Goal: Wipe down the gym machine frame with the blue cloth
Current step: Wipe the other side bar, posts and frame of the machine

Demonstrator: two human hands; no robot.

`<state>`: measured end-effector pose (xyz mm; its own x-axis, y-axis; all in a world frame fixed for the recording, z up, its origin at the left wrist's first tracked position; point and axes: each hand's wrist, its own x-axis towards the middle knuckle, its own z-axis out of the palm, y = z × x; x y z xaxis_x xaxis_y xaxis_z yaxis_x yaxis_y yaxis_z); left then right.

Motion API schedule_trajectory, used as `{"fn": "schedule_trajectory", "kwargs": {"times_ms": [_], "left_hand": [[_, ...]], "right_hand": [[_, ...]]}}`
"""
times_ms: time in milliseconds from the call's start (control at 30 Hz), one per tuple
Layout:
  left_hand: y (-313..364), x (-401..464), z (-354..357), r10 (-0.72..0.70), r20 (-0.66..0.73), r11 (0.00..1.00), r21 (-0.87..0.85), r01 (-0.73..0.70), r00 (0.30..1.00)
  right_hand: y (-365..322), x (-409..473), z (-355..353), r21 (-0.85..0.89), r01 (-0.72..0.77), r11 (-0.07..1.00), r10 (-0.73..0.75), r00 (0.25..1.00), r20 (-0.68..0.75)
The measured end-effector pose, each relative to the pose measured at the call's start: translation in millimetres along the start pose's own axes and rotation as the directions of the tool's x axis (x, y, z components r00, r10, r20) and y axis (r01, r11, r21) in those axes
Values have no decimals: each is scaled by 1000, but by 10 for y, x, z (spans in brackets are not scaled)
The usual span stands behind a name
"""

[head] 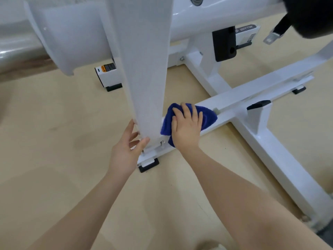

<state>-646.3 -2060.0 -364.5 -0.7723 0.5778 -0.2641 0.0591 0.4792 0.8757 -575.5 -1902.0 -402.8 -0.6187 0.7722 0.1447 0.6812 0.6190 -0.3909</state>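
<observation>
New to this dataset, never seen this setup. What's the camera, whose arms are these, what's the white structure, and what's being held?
There is one picture only, from a wide-angle camera worn on a person's head, looking forward and down. That is why two bare forearms enter from the bottom edge: they belong to the wearer.

The white structure is the frame of a gym machine standing on a tan floor. A tall upright post rises toward the camera, and a low base rail runs off to the right, with black rubber feet under the frame.

The right hand lies on a bunched blue cloth, pressing it onto the base rail beside the post; its fingers curl a little over the fabric. The left hand holds nothing: its fingers and thumb rest against the foot of the post, apparently steadying.
</observation>
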Motion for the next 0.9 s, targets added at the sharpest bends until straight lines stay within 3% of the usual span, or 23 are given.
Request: {"fn": "schedule_trajectory", "kwargs": {"times_ms": [67, 167, 200, 233, 300, 367, 400, 500, 567, 600, 667, 733, 767, 900], "left_hand": [[7, -1, 25, 0, 7, 1000, -8, 0, 1000], [-12, 21, 46, -18, 4, 999, -50, 18, 1000], [-31, 36, 36, -22, 7, 997, -68, 22, 1000], [-54, 46, 28, -27, 15, 997, -76, 28, 1000], [-82, 42, 21, -23, 24, 996, -80, 25, 999], [-78, 37, 46, -17, 5, 997, -71, 17, 1000], [-89, 44, 61, -23, -1, 998, -66, 23, 1000], [-140, 21, 50, -41, 82, 993, -106, 50, 996], [-177, -47, -4, -60, 176, 976, -196, 95, 983], [-190, -82, -31, -71, 199, 971, -210, 113, 977], [-174, -154, -48, -63, 230, 976, -187, 108, 971], [-193, -165, -17, -33, 258, 988, -135, 70, 966], [-219, -159, -10, -39, 274, 990, -116, 74, 961], [-290, -165, -104, -56, 341, 990, -103, 96, 938]], "right_hand": [[-87, -218, 39, 33, 135, 990, -137, 989, 49], [77, -204, -34, 28, 409, 912, -408, 898, 166], [196, -72, -66, -6, 442, 897, -435, 884, 169], [318, 61, -103, -44, 412, 910, -400, 901, 169], [519, 269, -184, -63, 159, 985, -145, 972, 184], [546, 320, -185, -10, -56, 998, 57, 988, 140], [456, 258, -178, 15, -67, 998, 65, 992, 109], [124, -12, -77, 209, 103, 972, -128, 986, 109], [-107, -241, -101, 444, 103, 890, -171, 979, 115], [-221, -334, -170, 581, 5, 814, -94, 988, 123], [-447, -461, -323, 798, -260, 544, 140, 966, 219], [-605, -570, -395, 871, -366, 328, 266, 920, 287], [-655, -621, -401, 882, -376, 285, 285, 912, 296], [-722, -701, -347, 834, -364, 414, 292, 921, 257]]}}
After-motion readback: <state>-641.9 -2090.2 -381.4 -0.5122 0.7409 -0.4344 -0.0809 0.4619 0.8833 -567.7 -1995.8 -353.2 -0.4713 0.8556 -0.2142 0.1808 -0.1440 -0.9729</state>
